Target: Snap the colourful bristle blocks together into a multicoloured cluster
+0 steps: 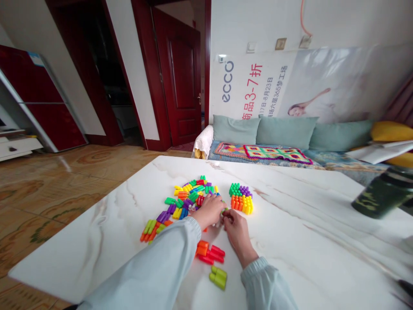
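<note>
Currently, a green block (223,211) is gripped by the closed fingers of the left hand (210,211) and the right hand (237,230). A block pile (190,196) is located just beside them on the table (290,241).

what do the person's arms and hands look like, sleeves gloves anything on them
Both arms are in loose, pale grey-blue long sleeves, the left sleeve and right sleeve each gathered into an elastic cuff at the wrist. The left hand and right hand are bare: no gloves, and no watch or ring shows.
</note>
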Motion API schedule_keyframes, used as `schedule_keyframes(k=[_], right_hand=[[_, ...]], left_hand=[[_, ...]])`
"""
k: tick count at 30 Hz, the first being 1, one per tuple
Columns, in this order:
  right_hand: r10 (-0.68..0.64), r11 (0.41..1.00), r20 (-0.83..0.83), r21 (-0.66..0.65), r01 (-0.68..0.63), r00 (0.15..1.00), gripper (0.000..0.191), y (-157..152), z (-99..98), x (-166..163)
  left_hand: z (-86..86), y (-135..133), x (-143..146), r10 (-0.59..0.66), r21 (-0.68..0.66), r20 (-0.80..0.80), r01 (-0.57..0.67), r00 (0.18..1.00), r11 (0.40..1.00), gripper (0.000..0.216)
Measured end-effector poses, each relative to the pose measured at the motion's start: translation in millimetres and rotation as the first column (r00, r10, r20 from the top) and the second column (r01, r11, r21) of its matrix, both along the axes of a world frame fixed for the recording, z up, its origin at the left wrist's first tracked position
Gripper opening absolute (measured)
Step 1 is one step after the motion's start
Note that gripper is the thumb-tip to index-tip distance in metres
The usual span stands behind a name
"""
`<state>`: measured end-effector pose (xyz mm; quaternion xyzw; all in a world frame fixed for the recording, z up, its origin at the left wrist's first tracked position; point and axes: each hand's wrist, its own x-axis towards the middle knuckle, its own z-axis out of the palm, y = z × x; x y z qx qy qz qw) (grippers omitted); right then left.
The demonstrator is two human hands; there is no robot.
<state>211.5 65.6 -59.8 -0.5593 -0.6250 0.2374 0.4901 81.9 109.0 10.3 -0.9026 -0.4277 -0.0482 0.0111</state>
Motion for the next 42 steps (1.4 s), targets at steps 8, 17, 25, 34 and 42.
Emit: schedule_keyframes(k=[8,17,25,34,42], right_hand=[[-0.008,1.000,0.060,-0.002,0.008,0.998,0.024,-1.2,2.4,-0.4],[-0.141,0.988,-0.040,0.053,0.143,0.989,0.021,0.7,-2.7,-0.4],[-0.095,0.995,-0.021,0.035,0.096,0.995,0.023,-0.9,1.8,-0.9],[-0.041,0.999,0.034,0.008,0.040,0.999,0.026,-3.8,5.8,-0.5],[-0.024,0.999,0.031,0.037,0.023,0.999,0.023,-0.6,3.0,-0.8]], left_hand=[[16.9,-8.2,-11.7,0.065,0.091,-0.020,-0.063,0.998,0.994,0.028],[24.2,-30.7,-21.4,0.173,0.176,0.049,-0.179,0.984,0.968,0.017],[-12.8,-30.4,-4.4,0.067,0.043,0.144,-0.074,0.987,0.996,0.026],[-5.1,-16.8,14.7,0.225,0.002,0.085,-0.226,0.971,0.974,0.015],[-4.2,-22.7,1.7,0.113,0.078,0.061,-0.118,0.992,0.990,0.018]])
